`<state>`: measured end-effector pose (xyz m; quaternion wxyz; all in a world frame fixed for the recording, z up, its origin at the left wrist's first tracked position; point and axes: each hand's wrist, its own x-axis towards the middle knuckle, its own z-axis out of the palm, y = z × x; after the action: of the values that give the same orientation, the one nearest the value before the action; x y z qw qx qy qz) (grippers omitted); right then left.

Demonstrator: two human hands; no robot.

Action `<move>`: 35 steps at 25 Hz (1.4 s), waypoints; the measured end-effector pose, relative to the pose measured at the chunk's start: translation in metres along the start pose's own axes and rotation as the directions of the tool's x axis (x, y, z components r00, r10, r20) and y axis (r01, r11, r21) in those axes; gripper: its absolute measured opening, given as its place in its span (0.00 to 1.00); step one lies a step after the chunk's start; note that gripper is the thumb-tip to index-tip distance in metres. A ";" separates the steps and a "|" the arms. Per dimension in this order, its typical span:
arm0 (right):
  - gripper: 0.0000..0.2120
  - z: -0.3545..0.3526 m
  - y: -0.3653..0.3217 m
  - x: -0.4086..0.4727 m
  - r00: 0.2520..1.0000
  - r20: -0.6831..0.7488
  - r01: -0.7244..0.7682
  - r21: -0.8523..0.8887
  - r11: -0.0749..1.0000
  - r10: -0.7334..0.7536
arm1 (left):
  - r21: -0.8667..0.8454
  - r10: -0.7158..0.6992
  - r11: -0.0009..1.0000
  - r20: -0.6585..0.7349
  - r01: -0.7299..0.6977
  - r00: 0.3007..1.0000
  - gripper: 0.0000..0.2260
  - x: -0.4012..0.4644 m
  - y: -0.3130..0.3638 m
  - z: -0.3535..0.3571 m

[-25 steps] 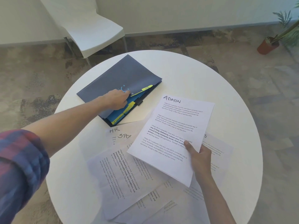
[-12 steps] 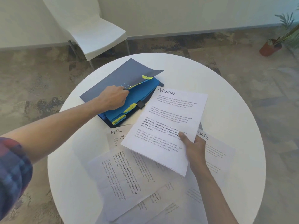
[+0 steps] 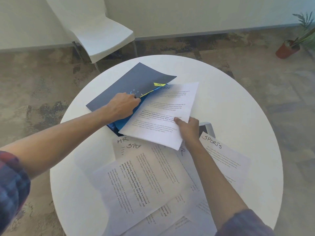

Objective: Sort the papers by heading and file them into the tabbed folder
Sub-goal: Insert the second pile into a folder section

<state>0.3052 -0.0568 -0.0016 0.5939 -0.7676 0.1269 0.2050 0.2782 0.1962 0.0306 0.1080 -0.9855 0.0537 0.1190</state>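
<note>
A dark blue tabbed folder (image 3: pixel 126 82) lies at the far left of the round white table (image 3: pixel 238 103). My left hand (image 3: pixel 124 104) holds its front cover lifted at the edge, baring blue dividers and a yellow tab marked HR (image 3: pixel 159 84). My right hand (image 3: pixel 187 128) pinches the lower right edge of the ADMIN sheet (image 3: pixel 167 114), whose top edge slides in under the raised cover. Several loose sheets lie near me, among them one headed SPORTS (image 3: pixel 221 159) and one headed HR (image 3: pixel 121 145).
A small grey-framed device (image 3: pixel 207 129) peeks out beside my right wrist. A white chair (image 3: pixel 102 31) stands beyond the table at the left. A potted plant (image 3: pixel 289 46) sits on the floor at the far right.
My right hand has carried the ADMIN sheet up and left, from above the loose papers into the folder's opening. My left hand has lifted the cover higher, and the HR tab now shows.
</note>
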 end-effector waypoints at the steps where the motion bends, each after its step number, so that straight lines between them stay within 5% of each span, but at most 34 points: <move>1: 0.03 0.009 -0.006 0.004 1.000 -0.009 0.007 -0.022 1.000 -0.007 | 0.012 0.015 1.000 -0.019 -0.015 1.000 0.11 -0.001 0.003 -0.002; 7: 0.01 0.057 -0.026 0.009 0.998 -0.064 0.001 -0.094 0.996 -0.007 | 0.035 0.039 0.999 -0.025 -0.038 0.999 0.10 0.000 0.018 -0.009; 18: 0.18 0.102 -0.049 0.003 0.999 -0.003 -0.039 -0.243 0.969 0.039 | 0.000 -0.010 1.000 -0.028 0.010 1.000 0.10 0.004 0.029 -0.017; 22: 0.08 0.098 -0.046 0.008 0.999 0.006 -0.038 -0.300 0.953 0.042 | -0.011 -0.015 1.000 -0.028 0.014 0.999 0.10 0.004 0.031 -0.016; 35: 0.10 0.112 -0.043 0.016 0.992 -0.031 0.110 -0.289 0.951 -0.124 | -0.035 -0.040 0.999 -0.037 0.039 0.999 0.09 0.006 0.036 -0.021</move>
<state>0.3203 0.0634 0.0044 0.4840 -0.8565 0.0646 0.1669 0.2839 0.1559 0.0415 0.0923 -0.9902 0.0342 0.0994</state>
